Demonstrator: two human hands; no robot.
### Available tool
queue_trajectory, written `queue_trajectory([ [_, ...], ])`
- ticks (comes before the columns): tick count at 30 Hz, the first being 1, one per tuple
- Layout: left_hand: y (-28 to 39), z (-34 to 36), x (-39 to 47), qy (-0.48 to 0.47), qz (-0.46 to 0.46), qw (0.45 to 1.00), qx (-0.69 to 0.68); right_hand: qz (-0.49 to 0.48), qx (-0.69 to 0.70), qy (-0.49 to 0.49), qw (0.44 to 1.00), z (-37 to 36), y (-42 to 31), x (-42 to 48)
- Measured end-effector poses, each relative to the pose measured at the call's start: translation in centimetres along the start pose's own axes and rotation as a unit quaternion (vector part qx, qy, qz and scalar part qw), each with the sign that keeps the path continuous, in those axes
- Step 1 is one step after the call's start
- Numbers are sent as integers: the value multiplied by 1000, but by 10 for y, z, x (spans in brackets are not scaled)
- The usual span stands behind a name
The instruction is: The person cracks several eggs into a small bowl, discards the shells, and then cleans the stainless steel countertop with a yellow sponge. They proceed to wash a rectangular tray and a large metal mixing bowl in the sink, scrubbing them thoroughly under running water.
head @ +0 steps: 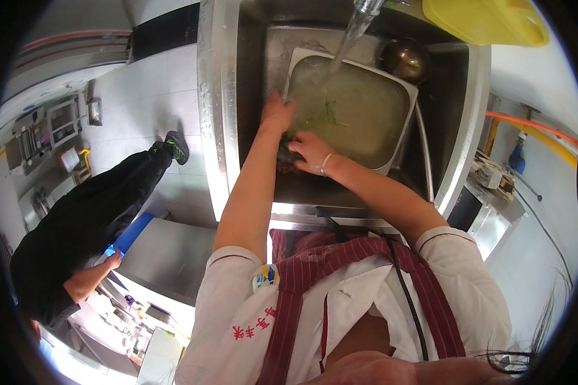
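Observation:
A rectangular metal pan (400,139) full of cloudy water stands in a stainless steel sink (450,130). Water runs into it from a faucet (366,6) at the top. Some green stems (330,113) float near the pan's left part. My left hand (277,114) is at the pan's left rim, its fingers partly hidden. Close below it, at the lower left corner, my right hand (310,151) has bent fingers against a dark object (286,153); what this is and how firmly it is held cannot be told.
A round dark metal bowl (405,60) lies behind the pan, and a metal handle or tube (425,149) runs down its right side. A yellow plastic container (486,21) is at the top right. On the left, a person in black (96,207) stands beside a steel counter (168,255).

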State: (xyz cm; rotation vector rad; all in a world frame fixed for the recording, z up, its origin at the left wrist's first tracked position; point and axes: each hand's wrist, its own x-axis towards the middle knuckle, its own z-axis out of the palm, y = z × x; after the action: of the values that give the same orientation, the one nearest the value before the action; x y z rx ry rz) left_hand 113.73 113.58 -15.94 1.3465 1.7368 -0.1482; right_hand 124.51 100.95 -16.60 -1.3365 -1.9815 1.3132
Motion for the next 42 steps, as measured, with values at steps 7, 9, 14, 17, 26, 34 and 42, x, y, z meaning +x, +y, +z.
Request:
queue_trajectory([
  [7,-10,31,5,163,135,974,80,83,-41,-231,969,-77,44,-91],
  [9,-4,29,-3,166,127,975,80,183,-106,-347,914,-120,37,-96],
  [14,1,28,-8,145,76,984,74,297,-358,-270,843,-152,53,-70],
  [17,7,22,-13,146,79,984,60,207,-421,-204,859,-95,93,-82],
  [26,-12,33,-6,255,101,961,-45,139,-261,-209,932,-1,93,-11],
  [34,-47,41,17,242,54,948,-200,70,-317,-168,931,-63,102,84],
  [42,-78,44,13,140,-54,973,-174,270,-206,-18,940,-125,115,1],
])
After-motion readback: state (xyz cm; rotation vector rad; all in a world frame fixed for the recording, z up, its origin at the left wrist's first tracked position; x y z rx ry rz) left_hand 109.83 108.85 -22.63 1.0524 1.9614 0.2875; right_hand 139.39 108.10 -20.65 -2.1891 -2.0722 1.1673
